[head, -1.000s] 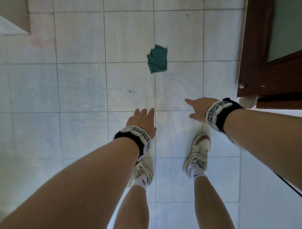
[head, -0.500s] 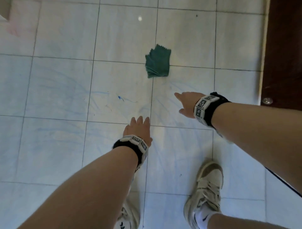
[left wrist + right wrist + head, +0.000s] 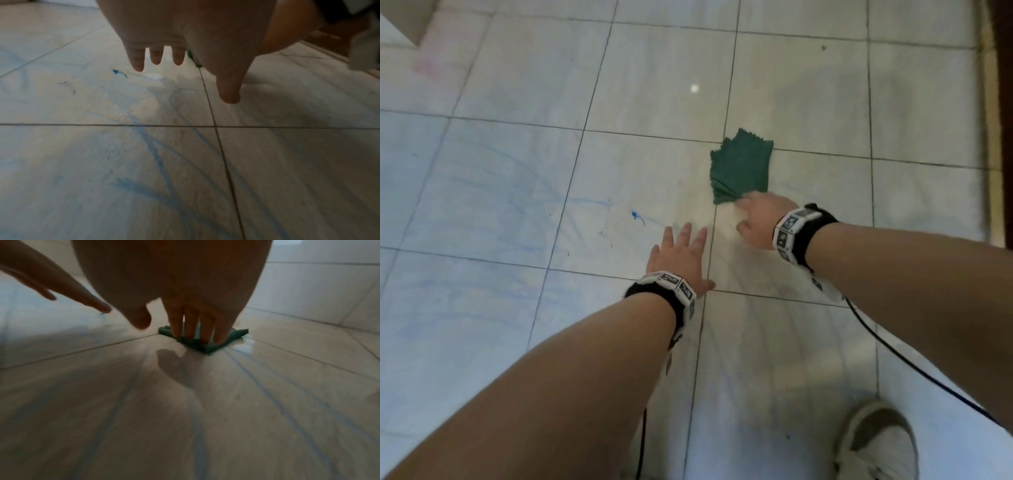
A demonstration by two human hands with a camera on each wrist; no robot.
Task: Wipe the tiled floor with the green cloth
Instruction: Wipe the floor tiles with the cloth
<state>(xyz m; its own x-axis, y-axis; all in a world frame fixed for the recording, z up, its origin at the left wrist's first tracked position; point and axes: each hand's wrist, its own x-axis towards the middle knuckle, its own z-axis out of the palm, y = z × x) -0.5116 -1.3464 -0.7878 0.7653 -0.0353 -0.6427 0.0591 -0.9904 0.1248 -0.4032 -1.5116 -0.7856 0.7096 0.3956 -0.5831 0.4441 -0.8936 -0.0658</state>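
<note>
Glossy pale tiled floor [image 3: 517, 192] bears blue smears. Only our right-wrist view shows right hand [image 3: 185, 288] fingertips [image 3: 176, 334] straight, touching the folded, nubbly green cloth [image 3: 232, 335]; left hand [image 3: 681, 257] spread, empty

— What's underfoot?

— A pale tiled floor [image 3: 524, 85] with thin dark grout lines, smeared with faint blue streaks.

— Anything lying on it?

— A folded green cloth [image 3: 741, 168], flat across a grout line. Left of it, a small blue blot [image 3: 635, 215] on a tile. A white shoe [image 3: 876, 445] stands at the near right, and a dark cable [image 3: 914, 368] trails above the tiles by it.

— Wet anywhere?

— A shiny patch just beside the cloth.
</note>
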